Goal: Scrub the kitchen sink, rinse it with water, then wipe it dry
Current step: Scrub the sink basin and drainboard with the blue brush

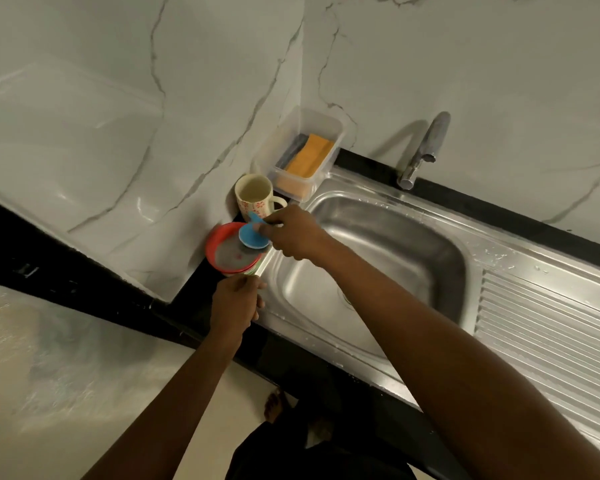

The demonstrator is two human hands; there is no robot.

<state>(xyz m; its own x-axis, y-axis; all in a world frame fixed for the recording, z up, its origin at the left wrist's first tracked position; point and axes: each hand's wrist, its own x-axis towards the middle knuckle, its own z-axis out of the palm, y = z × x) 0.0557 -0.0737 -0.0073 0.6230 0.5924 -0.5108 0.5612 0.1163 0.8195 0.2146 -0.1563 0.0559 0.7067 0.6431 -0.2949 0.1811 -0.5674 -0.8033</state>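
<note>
Firmly, right hand point(291, 235) pinched a blue scrubber point(251, 236) over a red tub point(219, 252).
Below it, left hand point(236, 301) gripped the tub.

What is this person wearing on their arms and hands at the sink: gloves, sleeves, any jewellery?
Nothing that shows. The left hand and the right hand have no gloves, and no sleeve appears anywhere up to the picture's edge. No watch or bracelet is visible at either wrist. The fingers are too blurred to rule out a thin ring.
</note>
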